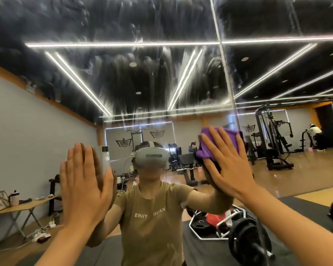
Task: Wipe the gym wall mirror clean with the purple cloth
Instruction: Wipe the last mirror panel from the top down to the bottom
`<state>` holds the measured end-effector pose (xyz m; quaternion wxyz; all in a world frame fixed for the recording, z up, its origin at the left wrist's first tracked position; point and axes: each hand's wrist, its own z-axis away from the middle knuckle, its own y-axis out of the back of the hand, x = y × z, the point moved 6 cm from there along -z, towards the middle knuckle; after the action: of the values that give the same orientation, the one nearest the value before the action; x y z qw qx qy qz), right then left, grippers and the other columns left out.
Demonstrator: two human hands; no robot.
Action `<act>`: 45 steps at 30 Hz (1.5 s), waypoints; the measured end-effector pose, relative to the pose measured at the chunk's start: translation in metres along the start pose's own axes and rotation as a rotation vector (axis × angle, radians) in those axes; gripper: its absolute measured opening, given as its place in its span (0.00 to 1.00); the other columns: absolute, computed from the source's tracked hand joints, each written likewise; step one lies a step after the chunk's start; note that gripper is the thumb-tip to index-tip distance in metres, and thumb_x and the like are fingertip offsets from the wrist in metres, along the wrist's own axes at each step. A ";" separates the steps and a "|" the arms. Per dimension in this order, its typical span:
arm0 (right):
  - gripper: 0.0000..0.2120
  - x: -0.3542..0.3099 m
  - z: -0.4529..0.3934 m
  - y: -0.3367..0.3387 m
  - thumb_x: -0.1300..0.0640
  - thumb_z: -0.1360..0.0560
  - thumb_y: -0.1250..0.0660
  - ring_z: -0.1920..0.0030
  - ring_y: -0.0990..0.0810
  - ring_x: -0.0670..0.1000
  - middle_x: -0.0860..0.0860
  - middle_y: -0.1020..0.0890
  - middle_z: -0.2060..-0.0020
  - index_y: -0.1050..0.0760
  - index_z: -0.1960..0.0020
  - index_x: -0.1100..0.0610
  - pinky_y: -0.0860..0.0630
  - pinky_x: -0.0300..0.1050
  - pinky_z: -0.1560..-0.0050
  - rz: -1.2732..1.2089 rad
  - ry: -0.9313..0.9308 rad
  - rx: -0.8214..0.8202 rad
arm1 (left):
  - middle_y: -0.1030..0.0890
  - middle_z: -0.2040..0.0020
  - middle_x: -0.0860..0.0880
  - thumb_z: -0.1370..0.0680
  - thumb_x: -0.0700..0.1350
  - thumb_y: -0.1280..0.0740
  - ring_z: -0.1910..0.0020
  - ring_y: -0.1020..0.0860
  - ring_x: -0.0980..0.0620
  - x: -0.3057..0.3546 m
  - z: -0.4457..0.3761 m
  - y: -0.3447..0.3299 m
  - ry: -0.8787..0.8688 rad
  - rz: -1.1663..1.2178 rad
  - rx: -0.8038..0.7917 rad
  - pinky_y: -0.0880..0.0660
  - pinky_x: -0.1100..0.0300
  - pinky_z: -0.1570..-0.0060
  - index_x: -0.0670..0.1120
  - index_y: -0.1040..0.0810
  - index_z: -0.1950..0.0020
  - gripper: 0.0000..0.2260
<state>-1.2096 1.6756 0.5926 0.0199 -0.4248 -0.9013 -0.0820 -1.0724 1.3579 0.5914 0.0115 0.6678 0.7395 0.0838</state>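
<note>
The gym wall mirror (pixel 161 73) fills almost the whole view, split by thin seams into panels, one vertical seam running down right of centre. Its upper part is filmed with pale, streaky smears and drip marks that show against the reflected dark ceiling and light strips; lower down the glass looks clearer. In it are reflected the person in an olive shirt and grey headset, a folding surface (pixel 27 203) at the left with a bottle and bag on it, weight machines (pixel 273 135) at the right, and plates and a barbell (pixel 248 233) on the dark floor mat.

The left hand (pixel 83 187) lies flat on the glass, fingers straight and together, holding nothing, and seems to brace the body. The right hand (pixel 227 162) is spread wide, fingers straight, pressing the purple cloth (pixel 219 141) against the mirror; the cloth is bunched under palm and fingers and pokes out above the fingertips and to their left.

The relation that counts: the cloth sits just left of the vertical seam, at about head height, and the worst of the smearing lies directly above it. By my judgement the next stroke should go upward along the glass, the right hand being the only one placed to do it, while the left stays well apart at the same height
</note>
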 end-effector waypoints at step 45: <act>0.28 -0.019 0.199 -0.026 0.39 0.15 0.53 0.18 0.48 0.55 0.48 0.45 0.18 0.48 0.17 0.45 0.52 0.61 0.21 0.044 -0.075 -0.072 | 0.52 0.17 0.45 0.17 0.56 0.48 0.18 0.58 0.51 0.004 0.068 -0.019 -0.056 -0.018 0.091 0.61 0.52 0.21 0.45 0.52 0.17 0.32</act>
<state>-1.2109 1.6777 0.3913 -0.0273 -0.4478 -0.8883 -0.0980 -1.0823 1.3675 0.5224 0.0026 0.6632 0.7478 0.0314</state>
